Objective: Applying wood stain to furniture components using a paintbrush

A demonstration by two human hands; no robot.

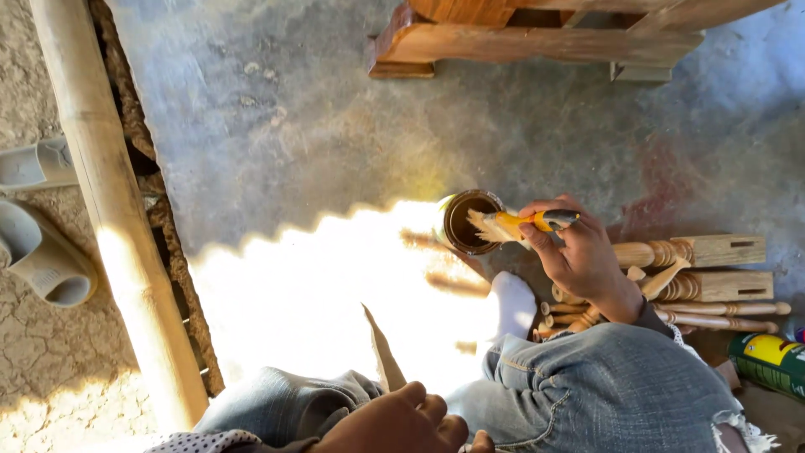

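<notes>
Over the tin [470, 221], the right hand [579, 256] is closed around the yellow handle of a brush [513, 224], thumb and fingers wrapped on it near its dark end. The brush lies nearly level, its pale bristles pointing left and sitting over the tin's open mouth, at or just above the dark liquid inside; whether they touch it cannot be told. The tin stands upright on the grey concrete floor [335, 126], at the edge of a bright patch of sunlight.

Right of the tin, just behind and below the right hand, a heap of turned wooden legs [713, 285] lies on the floor, their square ends pointing right and the thinner spindles beneath them. Below the tin, a white-socked foot [511, 306] rests on the floor, and the person's knees in blue jeans [604, 377] fill the bottom of the view. Further right of the tin, past the legs, a green and yellow can [767, 362] lies on its side at the picture's edge.

The left hand [398, 424] is low down, below and left of the tin, fingers curled in a loose fist by the left knee; a thin pointed strip of wood [384, 352] rises just above it, though the grip on it cannot be made out.

Above the tin, well apart, stands the base of a brown wooden frame [520, 38]. Far left of the tin a thick pale pole [109, 201] runs slantwise, with two grey sandals [42, 252] beyond it on cracked earth.
</notes>
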